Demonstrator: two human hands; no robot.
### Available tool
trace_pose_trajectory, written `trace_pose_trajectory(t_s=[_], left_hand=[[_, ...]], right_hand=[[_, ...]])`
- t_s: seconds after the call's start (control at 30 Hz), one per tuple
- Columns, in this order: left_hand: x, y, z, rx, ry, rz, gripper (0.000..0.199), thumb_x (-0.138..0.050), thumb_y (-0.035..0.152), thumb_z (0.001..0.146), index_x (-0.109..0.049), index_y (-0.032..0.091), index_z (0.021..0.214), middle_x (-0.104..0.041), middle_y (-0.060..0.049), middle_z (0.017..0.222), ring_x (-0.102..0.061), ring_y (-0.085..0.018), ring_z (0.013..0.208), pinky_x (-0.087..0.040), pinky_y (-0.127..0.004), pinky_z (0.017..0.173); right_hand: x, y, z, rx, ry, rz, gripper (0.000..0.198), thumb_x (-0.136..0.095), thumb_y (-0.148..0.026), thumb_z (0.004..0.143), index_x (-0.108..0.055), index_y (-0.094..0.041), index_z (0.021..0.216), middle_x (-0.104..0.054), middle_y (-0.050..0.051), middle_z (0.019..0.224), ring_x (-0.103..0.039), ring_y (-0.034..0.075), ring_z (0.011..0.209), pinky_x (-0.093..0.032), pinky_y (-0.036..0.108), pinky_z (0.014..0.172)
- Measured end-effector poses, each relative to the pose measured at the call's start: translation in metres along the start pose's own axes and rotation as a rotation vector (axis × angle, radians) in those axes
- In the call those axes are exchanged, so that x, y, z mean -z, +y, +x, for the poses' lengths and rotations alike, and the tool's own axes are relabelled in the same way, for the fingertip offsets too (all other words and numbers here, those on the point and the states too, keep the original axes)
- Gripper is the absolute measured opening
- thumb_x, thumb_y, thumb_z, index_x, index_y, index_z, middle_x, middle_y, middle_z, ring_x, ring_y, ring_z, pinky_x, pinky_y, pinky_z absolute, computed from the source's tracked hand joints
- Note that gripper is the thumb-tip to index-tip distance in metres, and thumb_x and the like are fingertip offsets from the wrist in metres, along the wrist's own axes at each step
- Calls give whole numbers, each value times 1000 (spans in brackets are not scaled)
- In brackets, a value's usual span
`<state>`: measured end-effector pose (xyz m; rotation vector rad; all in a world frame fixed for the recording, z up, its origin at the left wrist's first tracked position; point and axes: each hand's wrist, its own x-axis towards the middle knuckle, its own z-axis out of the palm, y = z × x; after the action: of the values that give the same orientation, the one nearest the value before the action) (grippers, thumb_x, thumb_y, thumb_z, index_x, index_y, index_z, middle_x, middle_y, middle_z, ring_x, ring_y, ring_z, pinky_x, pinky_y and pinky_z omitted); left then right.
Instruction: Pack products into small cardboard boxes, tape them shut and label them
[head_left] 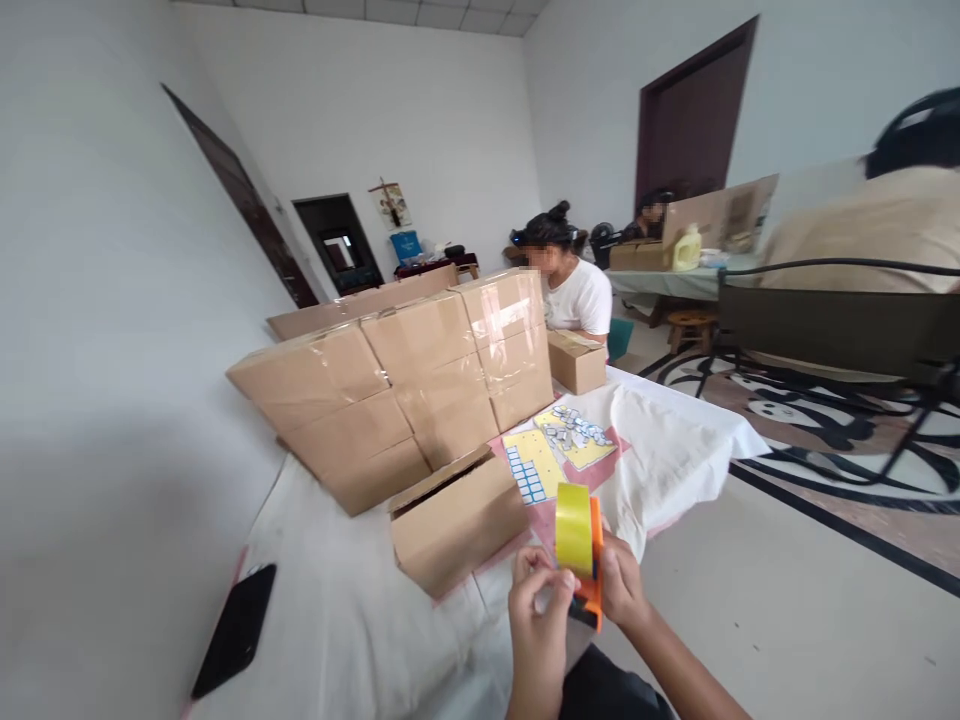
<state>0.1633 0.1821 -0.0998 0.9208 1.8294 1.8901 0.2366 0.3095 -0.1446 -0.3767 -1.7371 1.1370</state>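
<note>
An orange tape dispenser [597,545] with a roll of yellow packing tape [573,530] is held upright over the table's near edge. My right hand [622,580] is wrapped round its right side. Thumb and fingertips of my left hand [538,610] are pinched together at the lower left of the roll; what is between them is too small to make out. Just beyond my hands lies a closed cardboard box [461,530] with a dark gap along its top edge. Behind it are yellow sheets [534,466] with white, blue-edged pieces on them.
A tall wall of taped cardboard boxes [420,380] stands along the table's far side. A black phone [236,630] lies at the left on the white cloth [337,610]. Across the table sits a person in white [581,300] beside a small box [577,362]. Another person sits at right.
</note>
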Motion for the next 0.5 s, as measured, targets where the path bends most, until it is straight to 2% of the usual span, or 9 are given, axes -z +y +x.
trace_pose_trajectory(t_s=[0.07,0.13,0.2,0.33,0.43,0.5], left_hand=[[-5,10,-6,28,-32,-62,39,-64,52,85,-65,18,65,-59,-7,87,-60,-22,87,-49,-31,79],[-12,17,-11,84,-53,-124,34,-65,47,85,-65,18,66,-62,-7,83,-61,-20,82,-48,-30,76],[-18,21,-13,127,-36,-191,32,-66,44,82,-63,18,64,-63,-6,78,-60,-19,77,-46,-30,73],[-24,32,-10,106,3,-194,33,-65,43,82,-61,17,62,-62,-5,76,-56,-17,70,-43,-28,66],[-25,35,-9,95,18,-159,34,-64,43,83,-62,17,62,-63,-6,77,-54,-15,69,-41,-27,63],[-26,31,-11,93,9,-106,36,-63,45,84,-63,16,62,-63,-5,74,-53,-14,65,-40,-27,61]], right_hand=[[6,5,2,131,-9,-59,64,-30,-62,100,-54,-24,54,-57,4,53,-54,21,51,-53,48,80],[12,4,10,178,45,-116,63,-30,-60,100,-51,-24,53,-55,4,51,-51,20,49,-52,48,79],[15,-1,24,161,123,-149,63,-32,-64,99,-44,-25,50,-48,2,47,-43,19,46,-52,46,74],[10,-12,53,72,252,-130,66,-36,-76,91,-33,-26,48,-36,0,44,-34,17,46,-49,40,63],[2,-13,71,20,312,-106,63,-36,-76,92,-34,-27,52,-38,0,47,-37,17,48,-45,37,56],[-2,-12,81,-47,357,-38,59,-35,-71,96,-43,-26,58,-47,2,52,-44,18,50,-44,35,54]])
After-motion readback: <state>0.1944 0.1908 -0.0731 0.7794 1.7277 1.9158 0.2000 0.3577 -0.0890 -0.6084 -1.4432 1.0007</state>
